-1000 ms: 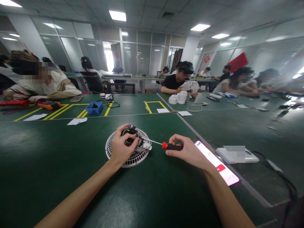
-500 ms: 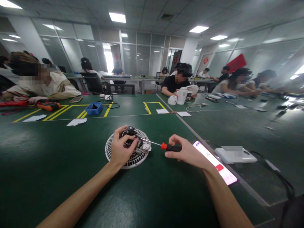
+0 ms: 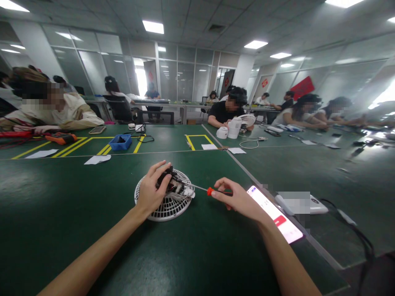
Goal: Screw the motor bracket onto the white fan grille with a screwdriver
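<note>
A round white fan grille (image 3: 168, 209) lies on the green table, with a dark fan motor assembly (image 3: 175, 185) and bundled white wires on top of it. My left hand (image 3: 153, 187) is wrapped over the left side of the motor, fingers curled round its dark housing. From the right, my right hand (image 3: 233, 194) grips a screwdriver (image 3: 210, 191) with a red and black handle. The screwdriver's metal shaft points left, its tip at the motor assembly; exactly where the tip sits is hard to make out.
A lit phone (image 3: 277, 216) lies right of my right hand, beside a white device (image 3: 317, 204) with a cable. Farther off are a blue bin (image 3: 120, 142), paper slips (image 3: 97, 159) and yellow tape marks. Across the table a person (image 3: 226, 109) handles white fan parts (image 3: 234, 127).
My left hand has shifted its hold, its thumb and fingers now lying farther over the motor. My right fingers have closed nearer the red collar of the screwdriver. The view has turned slightly.
</note>
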A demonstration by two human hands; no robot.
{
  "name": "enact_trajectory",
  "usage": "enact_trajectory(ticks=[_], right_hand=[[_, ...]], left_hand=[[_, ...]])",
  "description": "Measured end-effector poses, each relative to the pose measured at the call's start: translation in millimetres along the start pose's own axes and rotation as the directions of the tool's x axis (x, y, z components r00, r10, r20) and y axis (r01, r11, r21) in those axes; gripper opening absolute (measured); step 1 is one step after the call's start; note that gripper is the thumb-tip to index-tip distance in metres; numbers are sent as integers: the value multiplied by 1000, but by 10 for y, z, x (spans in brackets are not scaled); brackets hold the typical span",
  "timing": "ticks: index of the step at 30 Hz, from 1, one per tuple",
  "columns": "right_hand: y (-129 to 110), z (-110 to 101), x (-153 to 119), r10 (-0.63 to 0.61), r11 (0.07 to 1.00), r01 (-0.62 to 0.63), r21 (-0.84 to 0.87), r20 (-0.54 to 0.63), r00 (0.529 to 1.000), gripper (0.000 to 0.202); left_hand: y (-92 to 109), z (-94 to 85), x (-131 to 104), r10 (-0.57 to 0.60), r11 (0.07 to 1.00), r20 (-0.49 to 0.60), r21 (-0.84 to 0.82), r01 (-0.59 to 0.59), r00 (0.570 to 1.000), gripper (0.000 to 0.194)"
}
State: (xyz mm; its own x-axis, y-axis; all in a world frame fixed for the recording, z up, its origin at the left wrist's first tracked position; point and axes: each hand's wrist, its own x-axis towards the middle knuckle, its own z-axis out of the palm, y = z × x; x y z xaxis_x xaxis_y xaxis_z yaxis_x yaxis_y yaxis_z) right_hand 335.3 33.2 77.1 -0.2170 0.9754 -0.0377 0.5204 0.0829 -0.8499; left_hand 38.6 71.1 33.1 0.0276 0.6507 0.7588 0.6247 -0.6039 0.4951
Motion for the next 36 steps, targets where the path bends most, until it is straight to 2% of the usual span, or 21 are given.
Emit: enact_trajectory(ticks=[5,8,11,14,17,20,23,29,33,36], right_hand=[[-62,-34,-42,59,998,-60,20,44,997,42],[-18,-31,-2,35,999,-35,9,41,999,40],[11,-12,35,54,998,-55,20,54,997,46],[-18,-8,22,84,994,-86,70,36,996,46],[-54,-42,-21,70,988,-68,142,-12,997,58],[-55,-87,-45,56,969,-49,243,-20,998,61],[-39,-95,-36,72,956,-61,285,-30,997,57],[-15,-46,14,164,959,-137,250,-91,982,35],[8,-39,30,154,949,-140,282,-28,988,31],[22,-44,22,122,940,-130,317,47,991,36]], left_hand=[[40,26,-50,-30,999,-15,-13,30,999,45],[54,26,-58,-90,996,-23,-30,89,996,46],[61,11,-46,-115,992,-19,-44,115,993,45],[69,-9,-38,-108,993,-21,-42,107,994,46],[79,-23,-42,-92,995,-25,-36,91,995,47],[89,-29,-54,-74,997,-19,-26,73,997,51],[98,-22,-69,-67,998,-21,-14,67,998,54],[117,11,-75,-75,997,-32,-1,75,997,53],[121,21,-74,-76,997,-37,11,77,996,52],[118,29,-91,-63,998,-53,21,64,997,51]])
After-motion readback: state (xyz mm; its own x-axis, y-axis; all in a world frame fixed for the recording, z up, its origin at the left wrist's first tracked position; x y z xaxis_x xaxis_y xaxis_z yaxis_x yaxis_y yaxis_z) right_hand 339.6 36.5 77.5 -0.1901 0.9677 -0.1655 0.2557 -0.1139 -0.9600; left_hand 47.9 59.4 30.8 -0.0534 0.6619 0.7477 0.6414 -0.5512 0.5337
